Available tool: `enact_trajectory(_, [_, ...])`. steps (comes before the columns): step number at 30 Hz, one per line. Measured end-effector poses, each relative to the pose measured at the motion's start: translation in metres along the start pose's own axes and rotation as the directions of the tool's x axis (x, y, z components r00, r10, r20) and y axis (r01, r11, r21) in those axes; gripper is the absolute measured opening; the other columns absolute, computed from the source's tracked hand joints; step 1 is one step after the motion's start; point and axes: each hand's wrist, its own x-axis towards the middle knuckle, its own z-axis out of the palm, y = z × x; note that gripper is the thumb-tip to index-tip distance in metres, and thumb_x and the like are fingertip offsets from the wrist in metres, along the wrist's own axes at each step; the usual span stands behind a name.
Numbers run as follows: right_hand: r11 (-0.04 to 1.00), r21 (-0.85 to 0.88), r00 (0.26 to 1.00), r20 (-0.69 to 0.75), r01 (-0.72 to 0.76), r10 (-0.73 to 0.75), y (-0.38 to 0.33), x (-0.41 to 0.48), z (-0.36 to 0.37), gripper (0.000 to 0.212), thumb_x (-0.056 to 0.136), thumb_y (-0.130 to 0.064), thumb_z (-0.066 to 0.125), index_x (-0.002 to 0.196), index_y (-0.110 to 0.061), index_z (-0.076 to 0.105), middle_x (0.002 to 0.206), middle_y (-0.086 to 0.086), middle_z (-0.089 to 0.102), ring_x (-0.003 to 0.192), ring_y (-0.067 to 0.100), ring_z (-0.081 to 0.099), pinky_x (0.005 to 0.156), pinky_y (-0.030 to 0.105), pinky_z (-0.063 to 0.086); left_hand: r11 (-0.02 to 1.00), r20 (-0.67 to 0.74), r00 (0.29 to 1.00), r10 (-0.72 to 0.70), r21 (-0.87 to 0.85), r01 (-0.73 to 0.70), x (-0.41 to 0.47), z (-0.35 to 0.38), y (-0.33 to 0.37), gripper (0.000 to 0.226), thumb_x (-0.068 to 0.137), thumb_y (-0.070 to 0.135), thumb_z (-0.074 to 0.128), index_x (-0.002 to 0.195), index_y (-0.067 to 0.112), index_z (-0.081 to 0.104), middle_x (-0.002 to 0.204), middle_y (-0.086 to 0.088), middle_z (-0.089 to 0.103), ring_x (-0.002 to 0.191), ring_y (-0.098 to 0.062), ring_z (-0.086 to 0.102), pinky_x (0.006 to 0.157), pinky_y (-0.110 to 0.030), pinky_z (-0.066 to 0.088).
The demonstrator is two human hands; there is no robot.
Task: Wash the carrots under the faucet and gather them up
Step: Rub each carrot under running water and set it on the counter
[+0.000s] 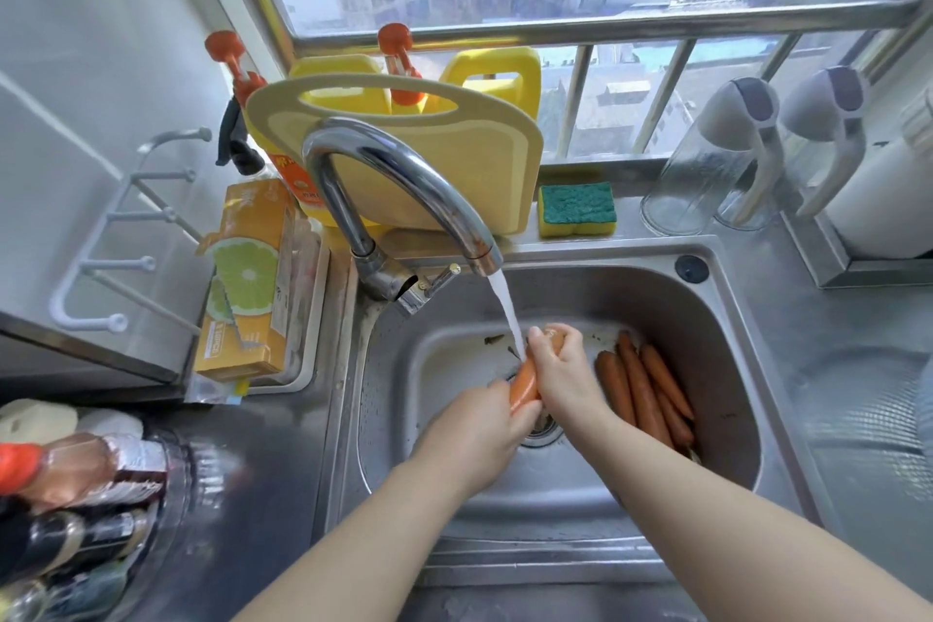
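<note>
Right now both hands are curled around one carrot point(525, 384), held in the stream of water point(507, 313) from the faucet point(404, 177) over the middle of the sink point(727, 359). The left hand point(484, 424) grips its near end and the right hand point(558, 369) wraps its far end. The wet carrot could slip, I judge, and drop onto the drain point(542, 429) just beneath. Water striking it may splash over the rim. The other carrots point(646, 389) lie heaped against the sink's right wall, apart from the hands. The basin's left half gives room to move, but the spout hangs close above.
</note>
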Motion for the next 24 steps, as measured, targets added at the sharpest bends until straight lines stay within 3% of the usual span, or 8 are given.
enact_trajectory(3, [0.998,0.057,1.0,0.025,-0.017,0.016,0.001,0.001,-0.003,0.029,0.101,-0.029,0.037,0.103,-0.003,0.049,0.081,0.002,0.056,0.078,0.016,0.056,0.062,0.012,0.046,0.998,-0.019,1.0,-0.017,-0.067,0.016,-0.002,-0.002,-0.006,0.048,0.096,0.053,0.03,0.063,0.021,0.042,0.07,-0.001,0.055,0.074,-0.027,0.052,0.061,-0.031,0.034])
enact_trajectory(6, [0.934,0.316,0.958,0.275,-0.167,0.078,-0.002,-0.004,0.0,0.031,0.098,-0.017,0.046,0.128,-0.012,0.038,0.099,0.01,0.059,0.086,0.022,0.06,0.085,0.037,0.053,0.949,0.063,0.991,-0.121,-0.287,0.134,0.006,-0.002,-0.019,0.057,0.095,0.058,0.022,0.064,0.019,0.049,0.056,0.002,0.049,0.058,-0.022,0.049,0.06,-0.029,0.038])
enact_trajectory(10, [0.955,0.285,0.946,0.323,-0.083,-0.014,-0.005,-0.01,0.004,0.066,0.089,0.004,0.051,0.138,-0.032,0.025,0.111,0.011,0.053,0.089,0.021,0.059,0.073,0.03,0.052,0.778,0.196,0.976,-0.092,-0.597,0.193,0.01,0.002,-0.025,0.05,0.097,0.054,0.022,0.086,0.018,0.055,0.067,0.001,0.054,0.054,-0.011,0.051,0.057,-0.021,0.044])
enact_trajectory(14, [0.984,0.172,0.986,0.147,0.05,-0.076,-0.011,-0.005,0.01,0.038,0.095,-0.005,0.049,0.128,-0.015,0.035,0.091,0.004,0.052,0.069,0.013,0.056,0.059,0.016,0.051,0.867,0.047,0.999,0.012,-0.497,0.013,0.008,0.015,-0.018,0.037,0.1,0.043,0.026,0.112,0.017,0.05,0.076,0.006,0.052,0.064,-0.013,0.049,0.067,-0.03,0.045])
enact_trajectory(16, [0.98,0.191,0.994,0.092,0.048,-0.066,-0.014,-0.003,0.014,0.014,0.099,-0.016,0.044,0.111,-0.01,0.042,0.081,0.005,0.051,0.063,0.014,0.052,0.051,0.017,0.049,0.886,-0.014,1.0,0.027,-0.463,-0.03,0.008,0.019,-0.016,0.032,0.098,0.045,0.029,0.105,0.022,0.05,0.071,0.004,0.053,0.062,-0.016,0.049,0.065,-0.033,0.042])
enact_trajectory(18, [0.98,0.192,0.998,0.04,0.049,-0.057,-0.016,-0.002,0.014,0.014,0.101,-0.023,0.038,0.098,-0.011,0.046,0.075,0.008,0.052,0.061,0.015,0.053,0.053,0.022,0.048,0.91,-0.078,0.997,0.018,-0.412,-0.049,0.01,0.018,-0.016,0.032,0.096,0.049,0.03,0.089,0.026,0.051,0.071,-0.005,0.06,0.062,-0.021,0.051,0.063,-0.034,0.041])
enact_trajectory(21, [0.944,0.324,0.972,0.233,-0.06,-0.018,-0.015,-0.005,0.004,0.021,0.101,-0.02,0.039,0.118,-0.01,0.046,0.085,0.011,0.057,0.071,0.02,0.06,0.062,0.026,0.052,0.922,-0.122,0.991,-0.054,-0.388,0.002,0.013,0.011,-0.023,0.042,0.095,0.053,0.032,0.08,0.022,0.056,0.064,-0.003,0.059,0.061,-0.027,0.052,0.059,-0.031,0.04])
enact_trajectory(24, [0.893,0.413,0.899,0.438,-0.177,-0.025,-0.011,-0.01,-0.013,0.039,0.097,-0.007,0.047,0.133,-0.021,0.038,0.102,0.014,0.056,0.082,0.02,0.062,0.07,0.029,0.054,0.844,-0.023,0.99,-0.137,-0.525,0.105,0.015,0.004,-0.024,0.053,0.093,0.058,0.032,0.063,0.02,0.055,0.048,0.004,0.048,0.043,-0.015,0.043,0.053,-0.028,0.038])
